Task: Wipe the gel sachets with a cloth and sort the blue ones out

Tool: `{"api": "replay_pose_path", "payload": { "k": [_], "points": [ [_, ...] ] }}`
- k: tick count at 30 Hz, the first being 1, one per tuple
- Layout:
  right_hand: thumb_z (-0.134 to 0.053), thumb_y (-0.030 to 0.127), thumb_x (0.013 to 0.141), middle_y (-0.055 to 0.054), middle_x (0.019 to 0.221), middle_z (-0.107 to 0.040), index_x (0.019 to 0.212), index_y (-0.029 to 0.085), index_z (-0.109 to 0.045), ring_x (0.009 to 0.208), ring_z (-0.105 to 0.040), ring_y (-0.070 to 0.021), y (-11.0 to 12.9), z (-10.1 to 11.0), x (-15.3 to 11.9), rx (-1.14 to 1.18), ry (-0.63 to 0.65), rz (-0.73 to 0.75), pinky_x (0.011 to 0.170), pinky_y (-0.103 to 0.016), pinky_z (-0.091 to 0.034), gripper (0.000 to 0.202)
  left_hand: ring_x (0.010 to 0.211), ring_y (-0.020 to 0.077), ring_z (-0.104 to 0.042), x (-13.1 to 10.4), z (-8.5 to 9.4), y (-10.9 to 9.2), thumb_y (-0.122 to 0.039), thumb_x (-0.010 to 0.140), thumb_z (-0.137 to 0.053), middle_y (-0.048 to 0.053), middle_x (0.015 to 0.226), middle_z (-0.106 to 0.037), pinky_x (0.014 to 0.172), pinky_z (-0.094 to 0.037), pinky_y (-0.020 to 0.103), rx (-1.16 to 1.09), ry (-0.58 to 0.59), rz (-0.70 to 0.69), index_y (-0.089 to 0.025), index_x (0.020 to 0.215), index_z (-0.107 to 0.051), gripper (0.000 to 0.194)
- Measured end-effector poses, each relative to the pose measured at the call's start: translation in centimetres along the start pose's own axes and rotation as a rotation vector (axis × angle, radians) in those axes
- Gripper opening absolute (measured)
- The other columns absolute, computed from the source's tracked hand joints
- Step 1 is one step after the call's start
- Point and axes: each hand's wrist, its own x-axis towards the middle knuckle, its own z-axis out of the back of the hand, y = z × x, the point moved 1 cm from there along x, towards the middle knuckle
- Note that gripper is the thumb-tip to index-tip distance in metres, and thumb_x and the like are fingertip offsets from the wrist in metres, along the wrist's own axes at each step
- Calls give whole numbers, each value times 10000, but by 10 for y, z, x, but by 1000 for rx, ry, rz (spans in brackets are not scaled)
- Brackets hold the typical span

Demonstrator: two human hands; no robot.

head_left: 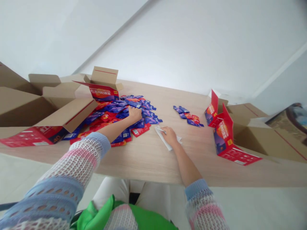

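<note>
My left hand (135,114) reaches into a large pile of red and blue-purple sachets (115,110) on the left half of the table. Its fingers are bent down onto the sachets, and what they grip, if anything, is hidden. Nearer the middle, my right hand (169,135) is closed on a white tissue (165,140) that lies against the tabletop. A small group of sachets (188,116), blue and red, lies farther back to the right of the tissue.
Open red cartons stand left (50,134) and behind the pile (104,92). Two more red cartons, one behind (211,111) and one in front (224,135), stand at the right. The table's (144,166) front edge runs before my lap; a white wall rises behind.
</note>
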Motion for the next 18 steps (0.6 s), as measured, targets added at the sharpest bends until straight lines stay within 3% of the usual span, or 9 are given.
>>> {"api": "replay_pose_path", "payload": {
  "k": [5,9,14,18],
  "points": [
    [-542,177,886,-31,1114,-684,1136,258,-697,1064,-580,-188,8,13,-2,4,-118,61,963,-302,-423,305,1029,345,-620,20,11,-25,-276,738,-573,214,1065,-682,970,-327,538,-80,53,83,-109,1009,-698,343],
    [-495,165,906,-41,1074,-671,1152,268,-688,1031,-588,-166,15,40,-7,44,-422,87,937,-275,-445,329,1047,374,-615,34,10,-59,-261,716,-579,248,1041,-679,942,-392,514,-227,-9,-28,-69,976,-708,347],
    [-452,214,926,-90,984,-661,1128,205,-693,944,-620,-179,19,79,-17,130,-872,65,884,-306,-490,314,1018,278,-642,52,-3,-127,-239,748,-552,159,1010,-714,886,-463,338,-407,33,-183,-141,950,-739,292],
    [-462,269,918,-127,987,-664,1099,177,-688,952,-627,-222,13,95,-22,135,-1094,-37,889,-380,-502,304,1053,232,-618,57,-16,-194,-262,843,-492,97,1099,-702,897,-450,291,-631,51,-266,-169,1117,-691,352]
  ]
}}
